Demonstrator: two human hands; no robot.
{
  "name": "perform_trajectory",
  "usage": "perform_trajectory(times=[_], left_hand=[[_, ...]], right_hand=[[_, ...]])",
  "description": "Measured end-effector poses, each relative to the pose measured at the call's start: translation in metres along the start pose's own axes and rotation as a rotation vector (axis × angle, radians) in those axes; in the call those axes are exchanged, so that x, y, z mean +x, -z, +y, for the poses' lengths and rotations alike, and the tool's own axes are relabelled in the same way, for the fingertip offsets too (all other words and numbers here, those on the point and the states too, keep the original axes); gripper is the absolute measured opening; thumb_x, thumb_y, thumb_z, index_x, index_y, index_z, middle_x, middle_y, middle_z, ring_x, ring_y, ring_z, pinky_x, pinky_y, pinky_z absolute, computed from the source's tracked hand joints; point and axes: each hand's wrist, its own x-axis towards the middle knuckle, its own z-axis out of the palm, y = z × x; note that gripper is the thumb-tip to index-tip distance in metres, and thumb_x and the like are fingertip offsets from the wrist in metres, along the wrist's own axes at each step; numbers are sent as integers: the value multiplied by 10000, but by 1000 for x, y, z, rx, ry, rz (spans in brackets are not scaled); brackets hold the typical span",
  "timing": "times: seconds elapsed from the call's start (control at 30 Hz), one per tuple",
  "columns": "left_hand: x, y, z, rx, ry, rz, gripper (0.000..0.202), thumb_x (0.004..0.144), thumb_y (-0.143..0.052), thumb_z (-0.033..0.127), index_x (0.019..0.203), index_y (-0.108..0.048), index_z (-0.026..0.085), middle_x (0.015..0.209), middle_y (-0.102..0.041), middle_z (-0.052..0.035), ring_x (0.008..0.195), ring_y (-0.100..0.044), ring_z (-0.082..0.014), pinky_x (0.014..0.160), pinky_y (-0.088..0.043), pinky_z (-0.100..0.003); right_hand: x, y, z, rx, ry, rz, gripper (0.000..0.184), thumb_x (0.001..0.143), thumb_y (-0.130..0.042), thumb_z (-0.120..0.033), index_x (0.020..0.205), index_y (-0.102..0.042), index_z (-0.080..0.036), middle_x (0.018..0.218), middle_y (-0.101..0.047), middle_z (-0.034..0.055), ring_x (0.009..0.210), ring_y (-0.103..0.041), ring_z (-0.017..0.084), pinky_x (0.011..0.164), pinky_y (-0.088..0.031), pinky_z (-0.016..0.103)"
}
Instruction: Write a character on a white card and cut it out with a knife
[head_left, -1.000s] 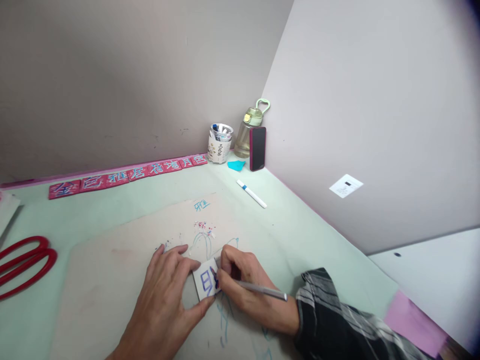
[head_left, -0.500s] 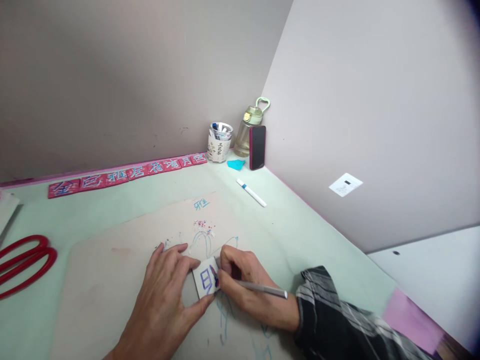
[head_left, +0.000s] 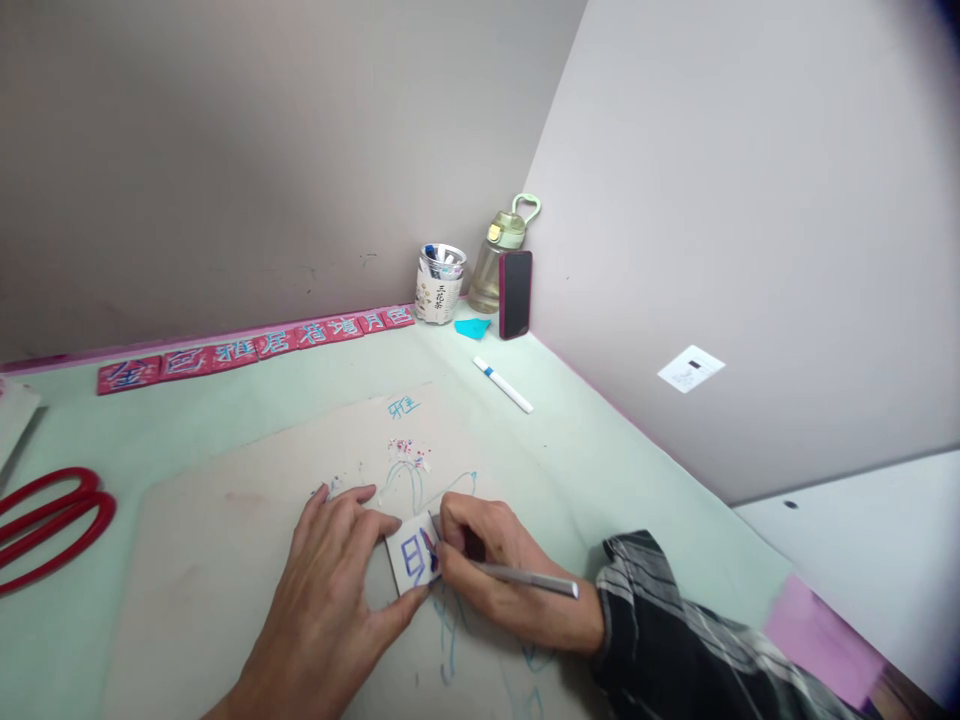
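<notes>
A small white square tile (head_left: 403,566) lies on the pale board (head_left: 202,560), marked with blue-purple strokes and a dark red streak on its right part. My left hand (head_left: 330,580) grips it at the left, the index finger at its top edge and the thumb at its bottom edge. Over the tile's right side, my right hand (head_left: 495,570) is closed round a slim silver-handled craft knife (head_left: 536,580). Its handle points right; my fingers hide the tip. Red and white crumbs (head_left: 409,450) are scattered just beyond the tile.
Red scissors (head_left: 56,525) lie at the left. Pink tiles with carved characters (head_left: 232,352) line the back wall. A jar of pens (head_left: 439,290), a green bottle (head_left: 491,270), a phone (head_left: 515,295), a blue scrap (head_left: 472,328) and a white marker (head_left: 502,385) occupy the far corner.
Both hands keep their hold on the tile and the craft knife. The right hand and knife handle have shifted very slightly right; little else differs.
</notes>
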Motion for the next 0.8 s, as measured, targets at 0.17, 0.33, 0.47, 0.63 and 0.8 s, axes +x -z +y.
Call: perform_trajectory(times=[0.17, 0.33, 0.47, 0.63, 0.8], left_hand=[[0, 0, 0, 3, -9, -2, 317, 762, -735, 350, 970, -518, 247, 964, -624, -39, 1175, -543, -320, 1103, -323, -613], [0, 0, 0, 0, -2, 0, 302, 774, -722, 352, 978, -522, 253, 972, -624, -36, 1185, -541, -316, 1115, -311, -606], [-1, 0, 0, -1, -2, -9, 303, 773, -724, 348, 977, -524, 248, 986, -624, -44, 1200, -531, -315, 1124, -303, -598], [0, -1, -1, 5, 2, -16, 314, 765, -731, 347, 981, -526, 249, 1001, -630, -46, 1206, -528, -316, 1127, -300, -603], [0, -1, -1, 6, 3, -23, 314, 766, -730, 354, 977, -518, 258, 997, -633, -36, 1209, -530, -314, 1125, -305, -605]], right_hand=[[-1, 1, 1, -2, -7, -17, 252, 864, -515, -144, 704, -336, -221, 631, -373, -75, 560, -311, 95, 532, -270, 231], [-2, 1, 0, -8, -17, -21, 251, 854, -519, -128, 706, -338, -220, 630, -379, -76, 563, -316, 95, 530, -275, 228], [-2, 1, 0, -5, -15, -29, 258, 852, -520, -130, 702, -332, -221, 630, -375, -77, 564, -317, 93, 533, -273, 229], [-3, 2, 0, 5, -22, -35, 258, 845, -518, -116, 701, -332, -221, 630, -371, -77, 564, -312, 95, 532, -271, 231], [-4, 1, 0, 11, -26, -38, 261, 853, -519, -131, 700, -328, -221, 628, -368, -76, 564, -306, 95, 530, -265, 229]])
